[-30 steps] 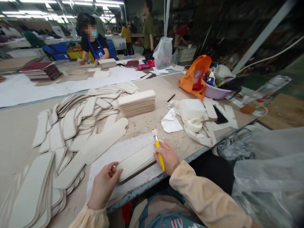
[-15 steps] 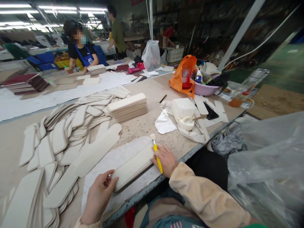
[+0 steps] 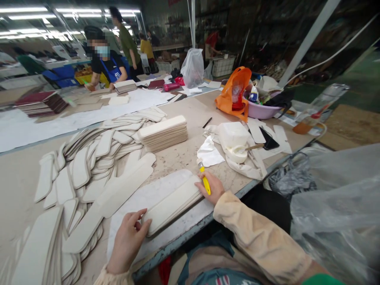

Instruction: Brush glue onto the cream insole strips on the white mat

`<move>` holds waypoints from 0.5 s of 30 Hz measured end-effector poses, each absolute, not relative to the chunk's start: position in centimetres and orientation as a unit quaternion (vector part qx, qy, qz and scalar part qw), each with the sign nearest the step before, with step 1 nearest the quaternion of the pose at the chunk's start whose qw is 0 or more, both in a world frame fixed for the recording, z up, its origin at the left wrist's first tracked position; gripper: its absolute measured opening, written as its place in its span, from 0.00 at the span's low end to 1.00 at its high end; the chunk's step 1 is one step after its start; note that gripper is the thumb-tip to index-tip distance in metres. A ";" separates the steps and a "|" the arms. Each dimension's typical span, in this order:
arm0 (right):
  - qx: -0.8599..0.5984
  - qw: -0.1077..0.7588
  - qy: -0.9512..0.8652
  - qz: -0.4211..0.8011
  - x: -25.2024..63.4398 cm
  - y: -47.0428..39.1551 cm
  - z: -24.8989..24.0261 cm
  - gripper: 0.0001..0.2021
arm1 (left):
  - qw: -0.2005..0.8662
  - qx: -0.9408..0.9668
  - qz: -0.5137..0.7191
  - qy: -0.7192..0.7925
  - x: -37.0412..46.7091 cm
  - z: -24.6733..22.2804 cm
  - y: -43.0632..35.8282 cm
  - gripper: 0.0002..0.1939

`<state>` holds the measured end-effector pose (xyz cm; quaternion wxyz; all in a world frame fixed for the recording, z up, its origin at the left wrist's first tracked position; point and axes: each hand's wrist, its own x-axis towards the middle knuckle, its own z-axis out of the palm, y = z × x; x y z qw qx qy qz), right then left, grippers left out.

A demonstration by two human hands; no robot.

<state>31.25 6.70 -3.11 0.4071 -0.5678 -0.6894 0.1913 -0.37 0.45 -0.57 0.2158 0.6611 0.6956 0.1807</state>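
My right hand (image 3: 214,188) is closed around a yellow-handled brush (image 3: 206,183), its bristle end pointing away from me and coated with something whitish. The same hand's fingertips reach the far right end of a small stack of long, pale panels with rounded ends (image 3: 173,204). At the stack's near left end, my left hand (image 3: 129,237) has thumb and forefinger closed on the edge. The panels lie slightly fanned on a white sheet (image 3: 166,186) by the table edge. A larger, notched pale piece (image 3: 118,194) rests just left of them.
Many loose pale pieces (image 3: 80,162) spread leftward; a neat stack (image 3: 163,134) stands behind. At right are a white tub with a stick (image 3: 237,152), crumpled white cloth (image 3: 210,152), orange bag (image 3: 234,95) and purple basin (image 3: 261,111). A masked co-worker (image 3: 107,67) works across the table.
My right hand has shifted slightly away from me, and the brush handle has swung to a different angle. The left hand stays at the stack's end. The whole view has shifted a little.
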 end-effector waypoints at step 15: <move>-0.357 0.553 -0.602 0.452 28.3 7.7 5.7 0.18 | 0.376 0.714 0.227 0.546 2.3 4.7 4.0 0.23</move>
